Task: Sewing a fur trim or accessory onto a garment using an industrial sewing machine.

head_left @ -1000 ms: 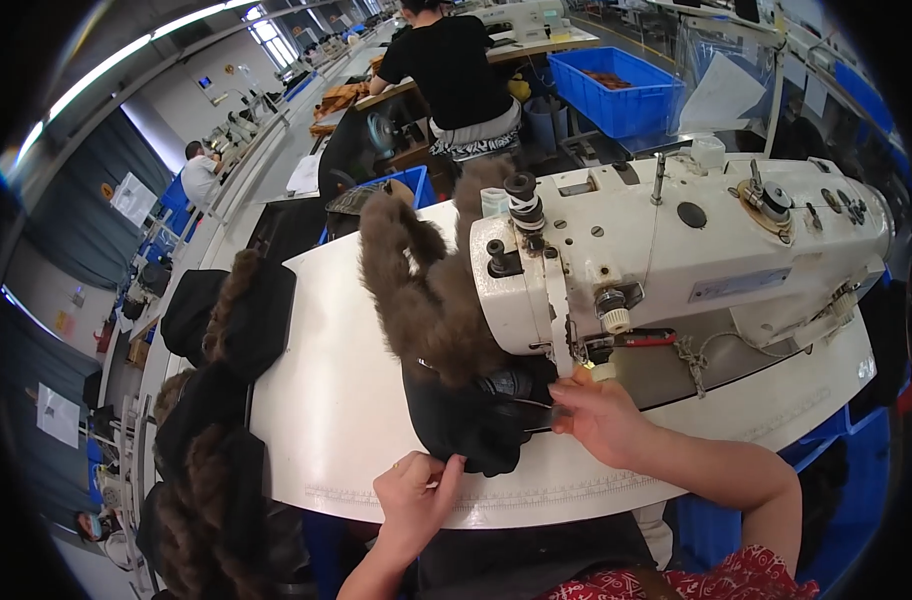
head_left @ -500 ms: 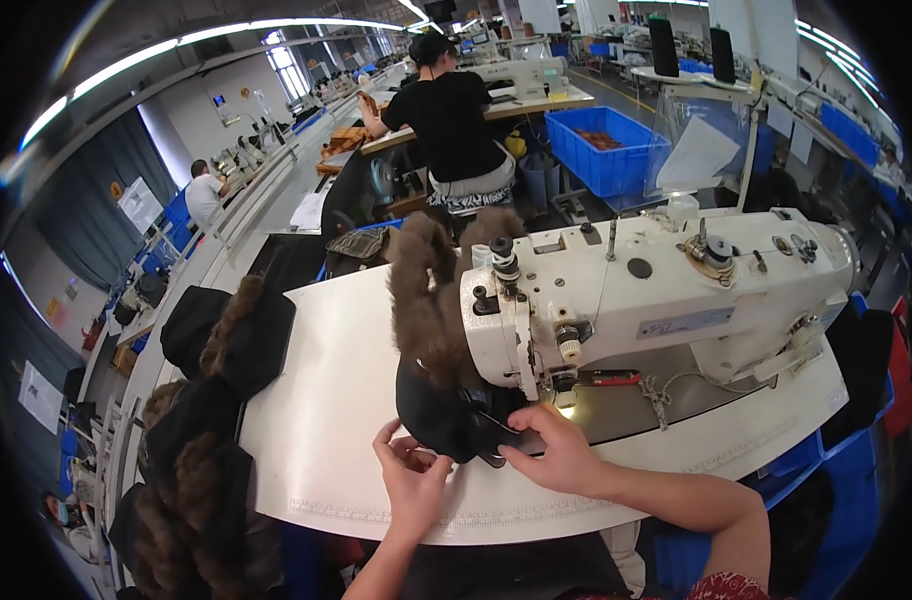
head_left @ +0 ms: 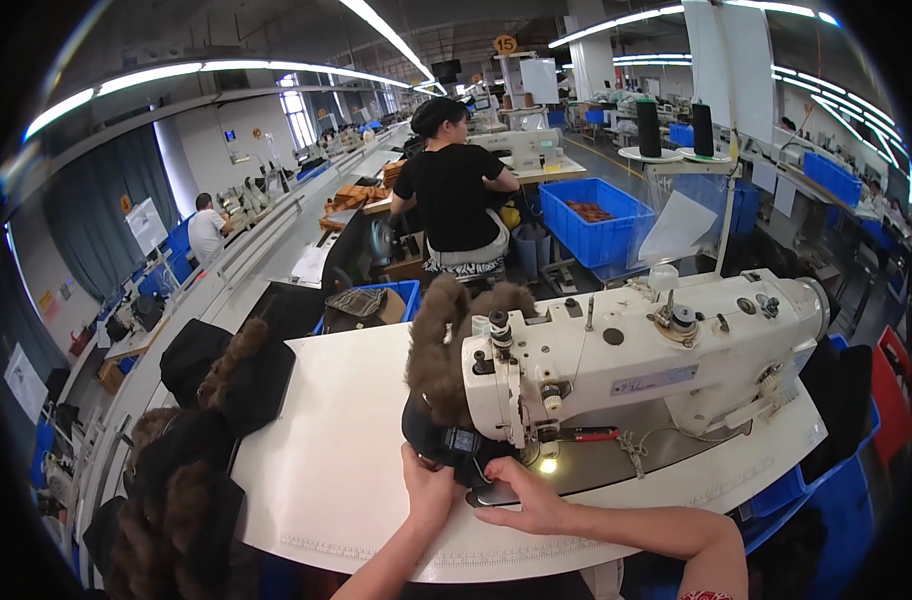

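A black hat with brown fur trim (head_left: pixel 438 372) is at the needle end of the white sewing machine (head_left: pixel 626 350). A small grey patch (head_left: pixel 463 440) shows on its black cloth. My left hand (head_left: pixel 431 492) is closed on the hat's near left edge, its fingertips partly hidden under the cloth. At the near right edge, beside the lit needle area, my right hand (head_left: pixel 528 502) grips the black cloth next to a thin pale strip or loop. Its lower fingers are hidden.
Black hats with brown fur (head_left: pixel 191 480) are piled left of the white tabletop (head_left: pixel 326 450). A red-handled tool (head_left: pixel 588 434) and a cord (head_left: pixel 633 452) lie beneath the machine arm. Ahead, a person in black (head_left: pixel 459 200) sits near a blue crate (head_left: pixel 591 225).
My head view has tilted up. The grey patch on the hat has come into sight. My left hand has closed in on the hat's edge; my right hand stays at its near right side.
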Motion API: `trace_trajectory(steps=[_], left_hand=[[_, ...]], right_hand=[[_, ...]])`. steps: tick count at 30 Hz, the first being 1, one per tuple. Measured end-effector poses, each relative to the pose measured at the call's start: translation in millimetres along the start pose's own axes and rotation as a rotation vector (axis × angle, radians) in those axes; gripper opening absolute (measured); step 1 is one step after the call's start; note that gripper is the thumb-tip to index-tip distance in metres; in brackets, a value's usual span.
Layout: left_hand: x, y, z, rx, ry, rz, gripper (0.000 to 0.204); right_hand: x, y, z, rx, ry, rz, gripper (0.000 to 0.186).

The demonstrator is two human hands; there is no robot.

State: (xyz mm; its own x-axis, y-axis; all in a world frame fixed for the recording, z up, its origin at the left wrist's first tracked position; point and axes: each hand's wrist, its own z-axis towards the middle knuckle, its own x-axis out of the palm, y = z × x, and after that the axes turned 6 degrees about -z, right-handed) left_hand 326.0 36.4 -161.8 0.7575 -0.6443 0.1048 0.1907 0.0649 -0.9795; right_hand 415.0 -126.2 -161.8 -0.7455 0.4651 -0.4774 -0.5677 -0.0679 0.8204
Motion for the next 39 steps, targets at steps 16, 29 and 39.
trace_trajectory(steps=[16, 29, 39], left_hand=[[11.2, -17.1, -13.7, -0.141, 0.237, -0.272, 0.063], [7.3, 4.2, -4.8, -0.077, 0.176, -0.347, 0.049], [10.3, -11.0, -15.2, -0.114, 0.157, -0.302, 0.048]], right_hand=[[16.9, 10.5, -15.3, -0.186, 0.098, -0.476, 0.088], [-7.4, -14.3, -4.9, -0.182, -0.3, -0.437, 0.031], [-3.6, -4.5, -3.5, -0.212, -0.241, -0.773, 0.04]])
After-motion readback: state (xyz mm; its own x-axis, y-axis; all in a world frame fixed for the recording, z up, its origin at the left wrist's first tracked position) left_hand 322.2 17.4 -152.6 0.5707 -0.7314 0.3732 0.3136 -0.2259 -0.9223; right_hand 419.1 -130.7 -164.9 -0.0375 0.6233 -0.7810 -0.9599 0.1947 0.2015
